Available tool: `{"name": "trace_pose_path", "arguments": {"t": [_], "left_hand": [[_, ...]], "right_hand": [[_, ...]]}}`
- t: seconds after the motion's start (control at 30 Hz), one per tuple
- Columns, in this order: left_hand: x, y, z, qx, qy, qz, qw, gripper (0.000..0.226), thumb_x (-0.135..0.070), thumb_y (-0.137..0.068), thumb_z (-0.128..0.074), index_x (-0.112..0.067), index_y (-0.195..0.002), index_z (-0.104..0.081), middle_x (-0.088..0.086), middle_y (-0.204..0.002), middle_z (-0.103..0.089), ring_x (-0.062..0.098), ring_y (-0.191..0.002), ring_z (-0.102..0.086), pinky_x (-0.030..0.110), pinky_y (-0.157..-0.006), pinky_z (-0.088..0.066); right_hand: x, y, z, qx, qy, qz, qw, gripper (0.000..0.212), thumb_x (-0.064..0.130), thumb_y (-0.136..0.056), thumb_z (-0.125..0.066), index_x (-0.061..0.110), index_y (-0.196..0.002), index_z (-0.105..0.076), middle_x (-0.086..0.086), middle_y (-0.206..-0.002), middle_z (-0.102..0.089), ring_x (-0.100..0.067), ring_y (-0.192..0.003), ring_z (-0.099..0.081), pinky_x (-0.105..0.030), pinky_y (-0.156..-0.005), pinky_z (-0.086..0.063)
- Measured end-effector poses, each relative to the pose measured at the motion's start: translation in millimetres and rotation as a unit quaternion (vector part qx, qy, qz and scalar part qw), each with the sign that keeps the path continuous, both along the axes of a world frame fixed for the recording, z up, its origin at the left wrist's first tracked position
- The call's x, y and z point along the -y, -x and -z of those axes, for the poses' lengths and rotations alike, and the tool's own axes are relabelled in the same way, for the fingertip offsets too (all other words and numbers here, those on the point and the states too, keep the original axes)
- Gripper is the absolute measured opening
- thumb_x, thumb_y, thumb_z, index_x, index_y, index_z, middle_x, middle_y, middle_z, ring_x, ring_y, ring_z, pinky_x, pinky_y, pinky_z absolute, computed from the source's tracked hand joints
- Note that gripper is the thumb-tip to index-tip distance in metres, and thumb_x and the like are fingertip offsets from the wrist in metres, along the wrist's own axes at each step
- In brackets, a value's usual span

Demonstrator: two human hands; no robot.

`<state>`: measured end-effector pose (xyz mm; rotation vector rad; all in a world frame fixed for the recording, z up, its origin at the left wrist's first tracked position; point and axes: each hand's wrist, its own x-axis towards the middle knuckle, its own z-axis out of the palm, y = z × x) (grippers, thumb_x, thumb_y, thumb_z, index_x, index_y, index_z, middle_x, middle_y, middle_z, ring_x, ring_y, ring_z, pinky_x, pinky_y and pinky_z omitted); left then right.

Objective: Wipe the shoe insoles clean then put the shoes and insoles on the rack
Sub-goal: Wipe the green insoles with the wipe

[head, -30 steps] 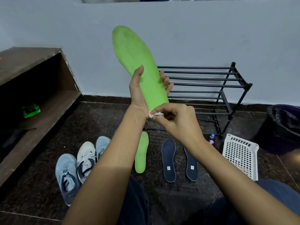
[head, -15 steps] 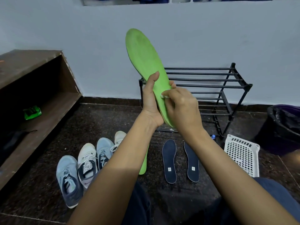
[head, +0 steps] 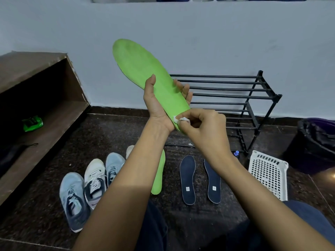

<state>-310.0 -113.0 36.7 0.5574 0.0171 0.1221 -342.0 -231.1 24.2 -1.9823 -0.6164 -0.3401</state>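
Note:
My left hand (head: 157, 104) grips a green insole (head: 143, 69) at its heel half and holds it up, toe pointing up and left. My right hand (head: 204, 126) pinches a small white wipe (head: 178, 119) against the insole's heel end. On the dark floor lie a second green insole (head: 159, 178), partly behind my left forearm, and two navy insoles (head: 187, 180) (head: 212, 182). Several sneakers stand at the lower left: a blue one (head: 73, 198), a white one (head: 94, 182) and another blue one (head: 114, 165). The black metal shoe rack (head: 253, 98) stands against the wall.
A wooden shelf unit (head: 36, 98) runs along the left, with a green packet (head: 32, 123) on its lower board. A white perforated basket (head: 268, 174) lies right of the navy insoles. A dark bin with a black liner (head: 315, 142) stands at the far right.
My right hand slid the wipe from mid-insole down to the heel end. The held insole tilted further to the left.

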Motion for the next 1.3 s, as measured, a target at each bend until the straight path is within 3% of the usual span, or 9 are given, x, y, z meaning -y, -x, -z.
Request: {"name": "trace_pose_path", "arguments": {"t": [0.13, 0.2, 0.33, 0.57, 0.63, 0.8, 1.0, 1.13, 1.3], "left_hand": [[20, 3, 0, -0.014, -0.037, 0.021, 0.999, 0.042, -0.050, -0.069, -0.057, -0.009, -0.080, -0.056, 0.003, -0.070, -0.057, 0.020, -0.065, -0.061, 0.029, -0.069, -0.049], [28, 4, 1, -0.020, -0.057, 0.026, 0.998, 0.040, -0.048, -0.071, -0.057, -0.009, -0.080, -0.055, 0.004, -0.071, -0.055, 0.019, -0.065, -0.059, 0.028, -0.071, -0.049], [29, 3, -2, -0.017, -0.077, 0.018, 0.997, 0.037, -0.047, -0.072, -0.056, -0.011, -0.079, -0.052, 0.005, -0.074, -0.051, 0.021, -0.069, -0.056, 0.029, -0.070, -0.047], [1, -1, 0, 0.004, -0.033, -0.027, 0.999, 0.043, -0.052, -0.068, -0.055, -0.011, -0.081, -0.057, 0.002, -0.070, -0.058, 0.019, -0.068, -0.061, 0.030, -0.072, -0.051], [-1, -2, 1, 0.008, -0.018, -0.024, 1.000, 0.043, -0.052, -0.069, -0.055, -0.011, -0.081, -0.057, 0.002, -0.070, -0.058, 0.019, -0.067, -0.061, 0.030, -0.070, -0.051], [16, -2, 2, -0.004, -0.013, -0.001, 1.000, 0.041, -0.049, -0.069, -0.056, -0.009, -0.080, -0.057, 0.004, -0.068, -0.057, 0.019, -0.062, -0.059, 0.030, -0.066, -0.049], [43, -2, 5, -0.009, -0.061, 0.017, 0.998, 0.034, -0.045, -0.075, -0.057, -0.011, -0.075, -0.055, 0.003, -0.065, -0.056, 0.015, -0.059, -0.055, 0.025, -0.063, -0.046], [31, -5, 0, 0.009, -0.027, -0.001, 1.000, 0.039, -0.049, -0.079, -0.051, -0.010, -0.078, -0.057, 0.003, -0.066, -0.057, 0.018, -0.063, -0.059, 0.029, -0.068, -0.048], [12, -10, 1, 0.022, -0.002, -0.034, 0.999, 0.044, -0.053, -0.073, -0.051, -0.010, -0.079, -0.057, 0.002, -0.067, -0.057, 0.018, -0.062, -0.060, 0.031, -0.070, -0.048]], "right_hand": [[-3, -9, 5, 0.111, -0.018, 0.043, 0.993, 0.015, 0.001, -0.075, -0.068, 0.011, -0.082, -0.075, -0.002, -0.074, -0.071, -0.010, -0.070, -0.061, -0.010, -0.064, -0.043], [-2, -20, 8, 0.170, 0.018, 0.073, 0.983, 0.015, -0.002, -0.073, -0.066, 0.008, -0.081, -0.073, -0.008, -0.078, -0.071, -0.019, -0.069, -0.064, -0.025, -0.066, -0.049], [-2, -24, 9, 0.220, 0.151, 0.147, 0.953, 0.011, -0.006, -0.071, -0.069, 0.002, -0.079, -0.070, -0.016, -0.077, -0.064, -0.035, -0.066, -0.060, -0.032, -0.049, -0.048], [5, -5, 5, -0.002, 0.130, 0.035, 0.991, 0.016, 0.009, -0.080, -0.064, 0.018, -0.084, -0.076, -0.007, -0.075, -0.070, -0.019, -0.068, -0.063, -0.028, -0.066, -0.050], [4, 1, 1, -0.025, 0.068, 0.002, 0.997, 0.013, 0.010, -0.079, -0.068, 0.020, -0.080, -0.076, 0.000, -0.070, -0.070, -0.009, -0.060, -0.060, -0.011, -0.057, -0.043], [-2, 2, -2, 0.005, -0.040, 0.011, 0.999, 0.013, 0.006, -0.079, -0.068, 0.015, -0.083, -0.076, 0.004, -0.068, -0.069, -0.005, -0.067, -0.061, -0.005, -0.060, -0.041], [1, -27, -2, 0.162, 0.089, 0.126, 0.975, 0.016, -0.001, -0.073, -0.057, 0.003, -0.081, -0.071, -0.018, -0.082, -0.068, -0.037, -0.074, -0.064, -0.039, -0.063, -0.054], [2, -19, -3, 0.125, 0.169, 0.147, 0.967, 0.016, -0.002, -0.080, -0.057, 0.004, -0.086, -0.071, -0.019, -0.083, -0.067, -0.039, -0.074, -0.061, -0.039, -0.064, -0.049], [13, -15, -5, -0.014, 0.083, 0.025, 0.996, 0.014, 0.006, -0.079, -0.068, 0.017, -0.079, -0.077, 0.011, -0.060, -0.061, 0.000, -0.056, -0.057, -0.008, -0.056, -0.041]]}}
